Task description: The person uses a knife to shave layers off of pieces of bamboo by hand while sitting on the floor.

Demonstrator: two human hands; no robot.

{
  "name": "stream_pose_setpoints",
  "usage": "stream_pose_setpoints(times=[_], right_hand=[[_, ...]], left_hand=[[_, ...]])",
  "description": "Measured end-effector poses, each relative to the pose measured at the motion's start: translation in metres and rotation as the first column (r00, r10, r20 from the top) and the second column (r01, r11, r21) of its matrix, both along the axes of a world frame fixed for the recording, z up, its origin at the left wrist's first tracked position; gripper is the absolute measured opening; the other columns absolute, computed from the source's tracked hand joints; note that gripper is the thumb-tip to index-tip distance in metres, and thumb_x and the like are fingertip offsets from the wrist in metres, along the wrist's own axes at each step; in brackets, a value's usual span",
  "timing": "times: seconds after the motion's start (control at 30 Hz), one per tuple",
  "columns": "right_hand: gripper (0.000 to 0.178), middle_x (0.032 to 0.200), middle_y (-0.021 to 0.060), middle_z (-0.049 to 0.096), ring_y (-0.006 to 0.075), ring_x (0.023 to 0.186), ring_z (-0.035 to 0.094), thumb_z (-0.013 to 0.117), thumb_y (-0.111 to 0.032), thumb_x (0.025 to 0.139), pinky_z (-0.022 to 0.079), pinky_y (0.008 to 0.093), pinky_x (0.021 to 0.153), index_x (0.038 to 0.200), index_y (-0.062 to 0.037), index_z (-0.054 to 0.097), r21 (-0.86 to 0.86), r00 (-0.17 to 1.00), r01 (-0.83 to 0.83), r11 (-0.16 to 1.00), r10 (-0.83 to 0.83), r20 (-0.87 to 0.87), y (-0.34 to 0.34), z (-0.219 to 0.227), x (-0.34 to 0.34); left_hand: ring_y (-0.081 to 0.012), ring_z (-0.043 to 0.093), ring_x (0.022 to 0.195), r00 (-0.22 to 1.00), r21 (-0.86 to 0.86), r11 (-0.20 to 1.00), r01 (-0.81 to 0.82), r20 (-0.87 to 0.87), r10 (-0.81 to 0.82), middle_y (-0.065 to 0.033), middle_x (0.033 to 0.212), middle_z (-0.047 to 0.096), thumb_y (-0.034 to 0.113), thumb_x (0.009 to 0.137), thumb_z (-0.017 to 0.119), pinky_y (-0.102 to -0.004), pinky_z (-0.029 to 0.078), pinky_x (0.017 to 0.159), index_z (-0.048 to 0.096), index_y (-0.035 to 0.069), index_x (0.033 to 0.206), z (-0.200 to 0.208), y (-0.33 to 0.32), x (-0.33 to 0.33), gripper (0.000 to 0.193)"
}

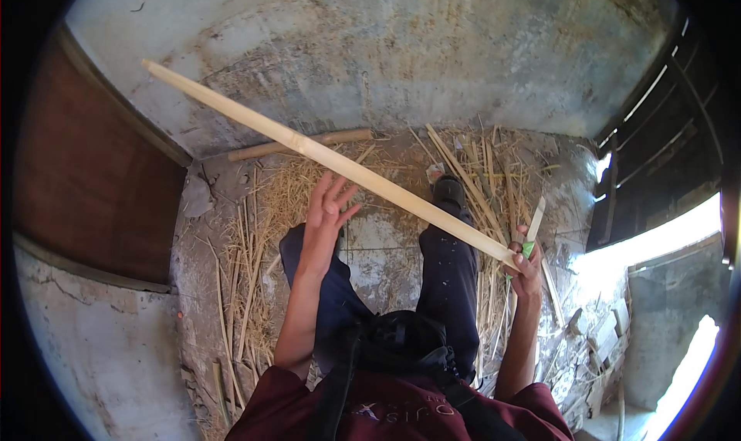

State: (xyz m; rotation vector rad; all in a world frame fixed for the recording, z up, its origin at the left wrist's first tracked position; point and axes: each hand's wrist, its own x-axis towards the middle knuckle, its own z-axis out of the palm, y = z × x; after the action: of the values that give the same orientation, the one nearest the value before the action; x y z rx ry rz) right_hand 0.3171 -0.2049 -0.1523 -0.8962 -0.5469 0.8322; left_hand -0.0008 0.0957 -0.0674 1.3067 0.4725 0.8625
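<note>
A long, pale split bamboo strip (347,167) runs slantwise across the view, its far end up at the left against the wall. Its near end is gripped in my right hand (526,275). That same hand also holds a knife (536,229), whose green handle shows at the fingers and whose blade points up and away. My left hand (328,213) is just below the strip's middle with its fingers spread. Whether its fingertips touch the strip I cannot tell.
Shavings (285,194) and loose bamboo strips (239,287) litter the floor on both sides of my legs. A bamboo pole (309,142) lies along the base of the stained wall (386,55). A brown panel (100,163) stands at left; rubble (606,337) lies at right.
</note>
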Motion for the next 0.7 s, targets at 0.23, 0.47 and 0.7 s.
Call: stream_pose_setpoints(times=[0.23,0.47,0.7], right_hand=[[0.073,0.077,-0.0039,0.054,0.0052,0.059,0.051,0.088,-0.022,0.092,0.036,0.0192,0.050,0.152,-0.0080,0.049,0.055,0.998,-0.032,0.998,0.035,-0.059,0.008,-0.006,-0.011],[0.070,0.094,0.0005,0.063,0.0036,0.054,0.044,0.080,-0.018,0.099,0.033,0.0193,0.045,0.158,-0.0085,0.044,0.098,0.978,0.078,0.992,-0.057,-0.200,-0.001,-0.026,-0.004],[0.063,0.086,-0.0044,0.058,0.0036,0.055,0.044,0.080,-0.017,0.100,0.036,0.0194,0.051,0.154,-0.0085,0.048,0.097,0.980,0.130,0.987,-0.112,-0.165,-0.038,-0.040,0.015]], left_hand=[[-0.0369,0.047,0.154,0.981,0.133,0.985,0.107,0.150,-0.126,-0.0242,0.166,0.046,0.047,0.115,0.051,-0.0476,0.046,0.120,0.030,0.003,0.169,0.054,-0.014,0.043,0.072],[-0.0332,0.056,0.146,0.988,0.209,0.972,0.106,0.085,-0.127,-0.0243,0.154,0.060,0.027,0.118,0.050,-0.0455,0.045,0.122,0.036,0.001,0.166,0.068,-0.019,0.060,0.057],[-0.0304,0.051,0.151,0.971,0.208,0.959,0.192,-0.183,-0.154,-0.0213,0.160,0.055,0.025,0.112,0.063,-0.0453,0.043,0.120,0.040,0.005,0.163,0.029,-0.013,0.042,0.060]])
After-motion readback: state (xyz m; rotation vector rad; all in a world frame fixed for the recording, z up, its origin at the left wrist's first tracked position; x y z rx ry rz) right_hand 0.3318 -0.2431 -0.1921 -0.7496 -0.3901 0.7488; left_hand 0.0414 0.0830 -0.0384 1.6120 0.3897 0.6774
